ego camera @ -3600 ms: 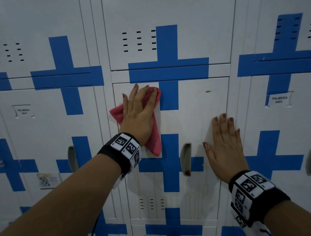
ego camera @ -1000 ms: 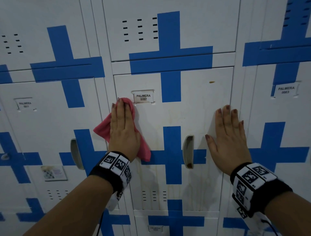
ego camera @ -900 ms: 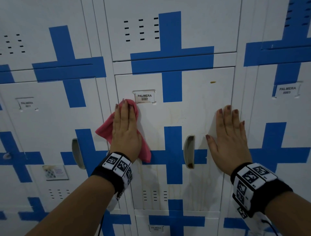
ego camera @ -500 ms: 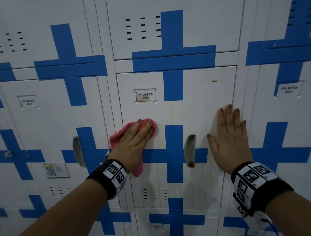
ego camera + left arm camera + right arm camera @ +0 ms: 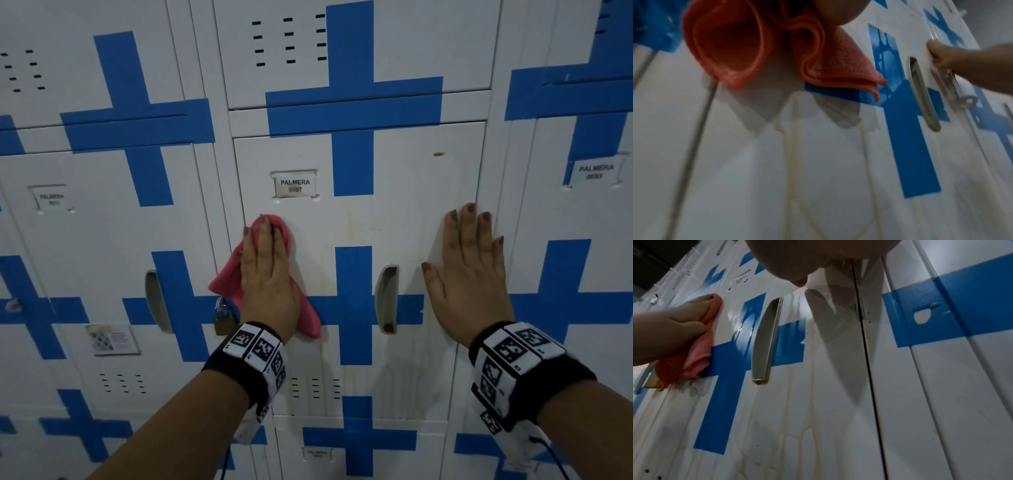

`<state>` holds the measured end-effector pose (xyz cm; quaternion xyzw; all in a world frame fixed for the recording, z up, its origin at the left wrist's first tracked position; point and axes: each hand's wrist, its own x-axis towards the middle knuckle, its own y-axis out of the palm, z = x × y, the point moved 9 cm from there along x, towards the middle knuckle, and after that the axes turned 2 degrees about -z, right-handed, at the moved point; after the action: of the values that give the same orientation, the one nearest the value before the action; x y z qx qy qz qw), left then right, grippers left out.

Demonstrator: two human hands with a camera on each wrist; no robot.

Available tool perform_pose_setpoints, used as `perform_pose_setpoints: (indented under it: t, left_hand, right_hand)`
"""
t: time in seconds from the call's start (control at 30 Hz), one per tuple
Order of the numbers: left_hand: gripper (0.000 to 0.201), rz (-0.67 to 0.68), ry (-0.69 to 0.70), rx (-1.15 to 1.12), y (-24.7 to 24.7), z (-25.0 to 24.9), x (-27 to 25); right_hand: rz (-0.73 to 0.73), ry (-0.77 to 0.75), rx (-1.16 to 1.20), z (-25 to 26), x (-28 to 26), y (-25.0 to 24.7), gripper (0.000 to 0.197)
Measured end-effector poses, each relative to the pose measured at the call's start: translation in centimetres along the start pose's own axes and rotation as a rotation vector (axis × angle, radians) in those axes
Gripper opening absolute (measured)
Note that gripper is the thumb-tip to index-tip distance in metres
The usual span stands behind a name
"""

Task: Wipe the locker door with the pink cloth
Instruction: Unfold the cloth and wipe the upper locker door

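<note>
Your left hand (image 5: pixel 265 277) lies flat, fingers straight, pressing the pink cloth (image 5: pixel 229 277) against the locker door (image 5: pixel 404 219) near its left edge, below the name plate (image 5: pixel 295 185). Your right hand (image 5: pixel 469 277) rests flat and released on the door's right edge, just right of the recessed handle (image 5: pixel 386 298).

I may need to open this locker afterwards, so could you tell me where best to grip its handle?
Hook fingertips into the recessed handle from the front; it looks like a tall, narrow, flush pocket right of the blue cross, so probably nothing protrudes to pinch.
</note>
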<state>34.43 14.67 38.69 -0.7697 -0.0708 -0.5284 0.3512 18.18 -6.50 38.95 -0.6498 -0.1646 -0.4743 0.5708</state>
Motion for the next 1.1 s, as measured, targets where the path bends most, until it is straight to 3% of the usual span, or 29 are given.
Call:
perform_pose_setpoints:
  t: [0.1, 0.37, 0.5, 0.57, 0.67, 0.87, 0.93, 1.1]
  left_hand:
    - [0.094, 0.006, 0.099, 0.027, 0.0, -1.0, 0.0]
    - [0.130, 0.218, 0.448, 0.208, 2.1, -3.9, -1.3]
    - [0.125, 0.201, 0.573, 0.255, 2.4, -4.7, -1.8]
    - [0.125, 0.196, 0.516, 0.224, 2.3, -4.6, -1.7]
    - [0.115, 0.163, 0.247, 0.056, 2.1, -3.6, -1.3]
    - [0.092, -0.031, -0.085, -0.085, 1.2, -3.0, -0.3]
    - [0.095, -0.033, -0.070, -0.060, 1.1, -3.2, -0.2]
    - [0.107, 0.078, 0.239, 0.024, 1.6, -4.5, -0.6]
  right_hand:
    - [0.010, -0.001, -0.004, 0.0, 0.0, 0.1, 0.070]
    - [0.013, -0.002, 0.005, 0.0, 0.0, 0.0, 0.070]
    - [0.015, -0.003, 0.012, -0.1, 0.0, 0.0, 0.070]
    - [0.017, -0.007, 0.016, -0.1, 0.0, -0.1, 0.069]
    - [0.015, -0.012, 0.025, -0.1, -0.1, -0.2, 0.069]
    - [0.014, -0.014, 0.028, -0.1, -0.1, -0.2, 0.069]
    - [0.012, -0.014, 0.031, -0.1, -0.1, -0.3, 0.069]
    - [0.010, -0.012, 0.038, -0.1, -0.1, -0.2, 0.070]
